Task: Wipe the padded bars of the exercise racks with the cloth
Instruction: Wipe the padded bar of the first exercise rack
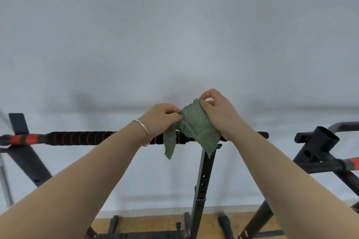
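A green cloth [195, 126] is stretched between both hands just above a horizontal padded bar [83, 137], black with red rings. My left hand [162, 116], a silver bracelet on its wrist, pinches the cloth's left edge. The cloth's upper right corner is pinched by my right hand [217, 111]. Loose ends of the cloth hang down over the bar, hiding part of it. The bar's right end cap [263, 135] shows beyond my right wrist.
A black upright post [203, 182] with adjustment holes supports the bar. A second rack [320, 141] stands at the right, with an open black tube and another padded bar [322, 167]. Black frame legs cross at the left. A white wall is behind, a wooden floor below.
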The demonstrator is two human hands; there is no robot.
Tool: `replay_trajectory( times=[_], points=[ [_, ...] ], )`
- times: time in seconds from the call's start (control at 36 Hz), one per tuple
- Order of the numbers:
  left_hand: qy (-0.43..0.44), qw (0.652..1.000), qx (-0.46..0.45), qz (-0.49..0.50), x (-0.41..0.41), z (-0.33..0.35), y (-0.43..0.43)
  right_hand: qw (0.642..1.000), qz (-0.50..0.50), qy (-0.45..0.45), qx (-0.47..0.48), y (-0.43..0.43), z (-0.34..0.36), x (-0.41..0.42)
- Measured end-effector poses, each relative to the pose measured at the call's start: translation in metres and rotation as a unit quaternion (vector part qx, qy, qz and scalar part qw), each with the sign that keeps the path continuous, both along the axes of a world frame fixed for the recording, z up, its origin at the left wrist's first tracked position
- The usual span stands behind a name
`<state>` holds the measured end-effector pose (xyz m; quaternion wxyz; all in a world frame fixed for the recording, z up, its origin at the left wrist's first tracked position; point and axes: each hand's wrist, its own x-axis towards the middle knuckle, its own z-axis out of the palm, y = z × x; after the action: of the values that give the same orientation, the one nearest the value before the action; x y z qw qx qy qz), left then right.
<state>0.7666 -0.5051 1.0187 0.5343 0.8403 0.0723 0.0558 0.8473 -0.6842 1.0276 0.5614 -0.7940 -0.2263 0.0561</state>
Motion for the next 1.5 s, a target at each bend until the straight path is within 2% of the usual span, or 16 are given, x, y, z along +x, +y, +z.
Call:
replay_trajectory(
  times=[0.17,0.36,0.47,0.61,0.67,0.75,0.81,0.92,1.0,1.11,1.19,1.31,1.36,1.39,1.44,1.5],
  points=[
    [0.061,0.998,0.013,0.004,-0.022,-0.004,0.026,0.995,0.005,-0.055,-0.087,0.025,-0.011,-0.009],
    [0.043,0.998,0.028,0.024,-0.033,-0.015,0.04,0.983,-0.019,-0.101,-0.151,0.059,-0.017,-0.011],
    [0.017,0.999,0.01,0.045,-0.037,-0.02,0.045,0.991,-0.029,-0.055,-0.118,0.069,-0.016,-0.014],
    [0.015,0.998,-0.037,0.055,-0.042,-0.019,0.053,0.997,-0.004,0.078,0.011,0.067,-0.008,-0.021],
    [0.047,0.998,-0.005,0.042,-0.042,-0.02,0.057,0.994,0.025,0.1,0.029,0.064,-0.006,-0.023],
    [0.048,0.99,0.131,0.028,-0.042,-0.017,0.06,0.99,0.07,0.117,0.036,0.059,-0.006,-0.025],
    [0.01,0.981,0.187,0.045,-0.041,-0.016,0.062,0.985,0.101,0.139,0.022,0.055,-0.009,-0.027],
    [-0.041,0.98,0.183,0.065,-0.043,-0.008,0.07,0.969,0.177,0.17,-0.032,0.046,-0.019,-0.035],
    [-0.055,0.978,0.195,0.04,-0.042,0.0,0.076,0.961,0.206,0.171,-0.07,0.048,-0.027,-0.043],
    [-0.091,0.981,0.169,0.005,-0.044,0.009,0.075,0.961,0.197,0.104,-0.166,0.058,-0.039,-0.053],
    [-0.111,0.983,0.147,0.002,-0.048,0.017,0.076,0.968,0.147,0.073,-0.189,0.062,-0.053,-0.057],
    [-0.155,0.983,0.093,-0.012,-0.054,0.022,0.088,0.988,0.1,0.048,-0.11,0.059,-0.064,-0.061],
    [-0.172,0.982,0.078,-0.008,-0.055,0.02,0.095,0.99,0.102,0.097,-0.004,0.056,-0.068,-0.063],
    [-0.176,0.982,0.071,-0.005,-0.055,0.019,0.098,0.978,0.125,0.148,0.081,0.055,-0.07,-0.064],
    [-0.186,0.981,0.052,-0.005,-0.056,0.016,0.102,0.919,0.195,0.26,0.224,0.052,-0.067,-0.067],
    [-0.195,0.98,0.03,-0.009,-0.057,0.012,0.106,0.873,0.241,0.32,0.278,0.05,-0.063,-0.07]
  ],
)
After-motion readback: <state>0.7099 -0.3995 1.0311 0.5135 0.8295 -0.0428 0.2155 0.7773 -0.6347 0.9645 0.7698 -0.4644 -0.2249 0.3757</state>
